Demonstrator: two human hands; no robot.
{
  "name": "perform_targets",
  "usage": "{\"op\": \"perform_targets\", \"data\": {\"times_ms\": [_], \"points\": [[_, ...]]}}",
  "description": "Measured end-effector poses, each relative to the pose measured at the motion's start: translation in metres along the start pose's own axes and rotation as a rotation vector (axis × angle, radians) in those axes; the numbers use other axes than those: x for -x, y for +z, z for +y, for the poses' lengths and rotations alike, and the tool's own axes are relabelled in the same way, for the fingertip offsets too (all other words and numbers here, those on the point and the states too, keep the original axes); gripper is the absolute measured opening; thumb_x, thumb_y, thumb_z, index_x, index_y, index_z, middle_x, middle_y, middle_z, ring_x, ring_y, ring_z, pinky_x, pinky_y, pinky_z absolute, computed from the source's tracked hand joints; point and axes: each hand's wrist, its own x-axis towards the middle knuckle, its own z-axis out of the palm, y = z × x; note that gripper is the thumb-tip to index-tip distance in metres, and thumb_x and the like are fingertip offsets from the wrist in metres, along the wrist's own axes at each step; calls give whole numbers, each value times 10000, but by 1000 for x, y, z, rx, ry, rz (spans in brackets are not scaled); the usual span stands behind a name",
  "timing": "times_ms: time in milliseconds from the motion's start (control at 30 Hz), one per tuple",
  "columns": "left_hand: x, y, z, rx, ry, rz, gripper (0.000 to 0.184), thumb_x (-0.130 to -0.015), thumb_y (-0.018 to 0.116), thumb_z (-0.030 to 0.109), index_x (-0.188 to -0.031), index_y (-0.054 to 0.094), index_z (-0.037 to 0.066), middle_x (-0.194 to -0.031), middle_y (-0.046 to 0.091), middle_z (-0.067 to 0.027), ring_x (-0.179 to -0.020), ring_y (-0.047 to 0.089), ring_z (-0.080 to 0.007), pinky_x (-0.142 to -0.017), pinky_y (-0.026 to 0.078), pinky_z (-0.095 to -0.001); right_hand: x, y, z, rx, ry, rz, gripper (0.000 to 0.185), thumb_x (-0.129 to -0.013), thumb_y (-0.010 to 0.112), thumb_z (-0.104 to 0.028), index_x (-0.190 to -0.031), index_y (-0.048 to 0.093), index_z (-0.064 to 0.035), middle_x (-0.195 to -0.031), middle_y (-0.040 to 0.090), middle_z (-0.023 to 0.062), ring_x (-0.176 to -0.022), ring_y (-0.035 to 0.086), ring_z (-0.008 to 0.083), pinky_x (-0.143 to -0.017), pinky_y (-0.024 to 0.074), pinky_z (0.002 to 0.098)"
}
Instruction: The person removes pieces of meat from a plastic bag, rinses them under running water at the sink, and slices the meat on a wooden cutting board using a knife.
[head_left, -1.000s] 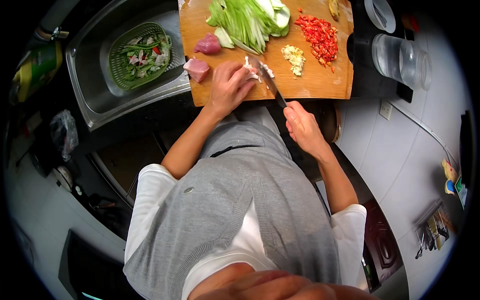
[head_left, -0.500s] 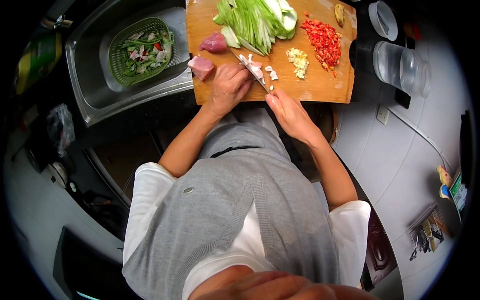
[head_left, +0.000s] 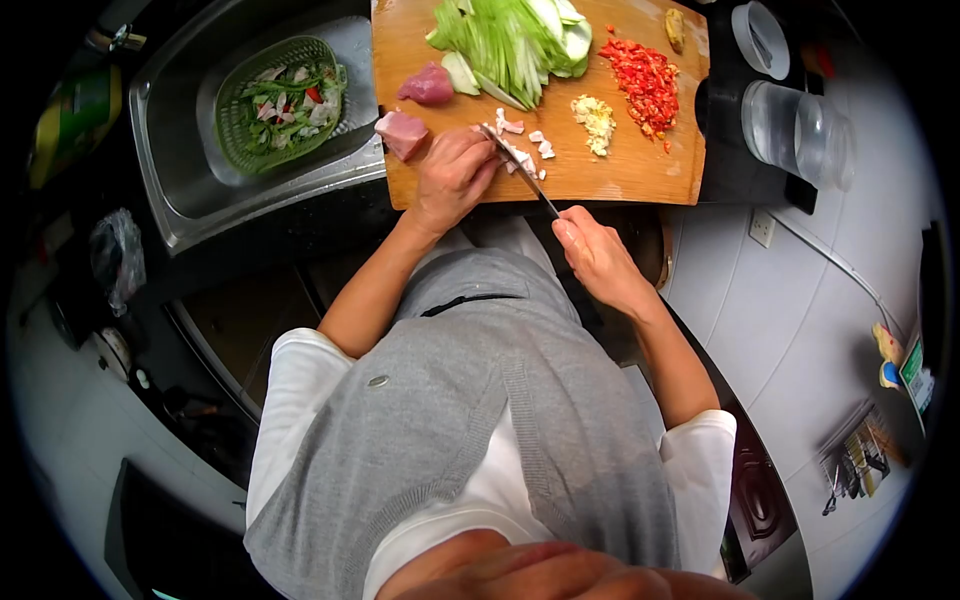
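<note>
My right hand [head_left: 598, 258] grips the handle of a knife [head_left: 522, 172]. The blade slants up and left over the wooden cutting board [head_left: 640, 180], its tip by the fingers of my left hand [head_left: 455, 178]. Those fingers are curled and pressed down on a piece of meat, mostly hidden beneath them. Small pale diced meat bits [head_left: 510, 122] lie along the blade. Left of them are a raw pink meat chunk [head_left: 403, 134] and a darker one [head_left: 428, 84]. Farther back sit sliced green vegetable strips [head_left: 505, 45], minced garlic [head_left: 596, 124] and chopped red chili [head_left: 645, 85].
On the left, a metal sink [head_left: 165, 190] holds a green colander [head_left: 228, 125] with vegetable scraps. Right of the board stand a white bowl [head_left: 760, 40] and a clear plastic container [head_left: 795, 130]. A brownish root piece [head_left: 675, 30] rests at the board's far right corner.
My right hand has drawn the knife back toward my body and slightly right. More cut meat bits show around the blade. My left hand stays nearly in place.
</note>
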Motion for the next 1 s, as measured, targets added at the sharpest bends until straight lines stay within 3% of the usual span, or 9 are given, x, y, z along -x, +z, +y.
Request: {"op": "perform_targets", "data": {"times_ms": [333,433,500,533,633,667,833,967,1000], "points": [[2,-4,-3,-10,-18,-76,213,-673,678,27,-867,591,25,-905,594,-105,-857,568,-287,-748,454,-358,-33,10,-9,31,-179,27,324,-929,417,-302,-965,470,16,-781,542,278,-770,502,472,-653,394,469],[4,-7,2,56,-40,-33,225,-685,673,24,-895,591,21,-918,588,-118,-871,567,-293,-766,455,-361,-10,3,15,29,-56,14,335,-930,417,-319,-952,479,9,-699,541,215,-654,533,388,-595,404,428],[6,-11,3,41,-6,30,235,-693,666,15,-913,587,14,-932,582,-126,-886,565,-301,-779,455,-363,2,-4,15,-149,181,-25,348,-929,423,-336,-953,494,4,-623,510,130,-552,513,243,-542,404,365],[7,-11,1,42,-8,32,235,-693,666,15,-913,587,14,-932,582,-126,-886,565,-301,-779,455,-363,6,-4,12,-191,188,2,366,-928,423,-352,-967,507,1,-594,472,73,-528,462,136,-518,399,314],[10,-10,-2,50,14,8,226,-691,662,5,-902,581,6,-912,584,-123,-877,565,-305,-771,457,-364,9,-1,4,-90,5,60,376,-926,421,-357,-986,508,4,-614,506,115,-547,512,219,-544,416,342],[10,-11,-2,43,1,-7,221,-690,662,5,-895,580,5,-904,586,-125,-872,568,-307,-768,458,-363,7,2,3,-92,4,64,376,-926,421,-357,-986,508,4,-614,506,115,-547,512,219,-544,416,342],[8,-11,-1,7,-13,4,204,-688,664,9,-873,580,1,-888,594,-124,-863,576,-303,-755,466,-358,-1,5,0,25,-26,-21,368,-930,408,-344,-994,479,12,-713,551,228,-708,555,410,-624,421,424],[10,-11,-1,22,-39,-39,200,-688,671,23,-868,585,3,-900,599,-119,-889,581,-290,-755,476,-354,-10,4,-9,70,-21,-63,358,-935,398,-330,-962,467,21,-741,550,246,-744,546,424,-635,416,438],[9,-11,-1,6,-38,-46,199,-689,672,27,-868,588,4,-902,600,-117,-898,582,-287,-757,478,-353,-18,5,-10,52,-91,-48,342,-941,390,-335,-903,452,-2,-649,480,140,-605,472,277,-542,388,361]]}}
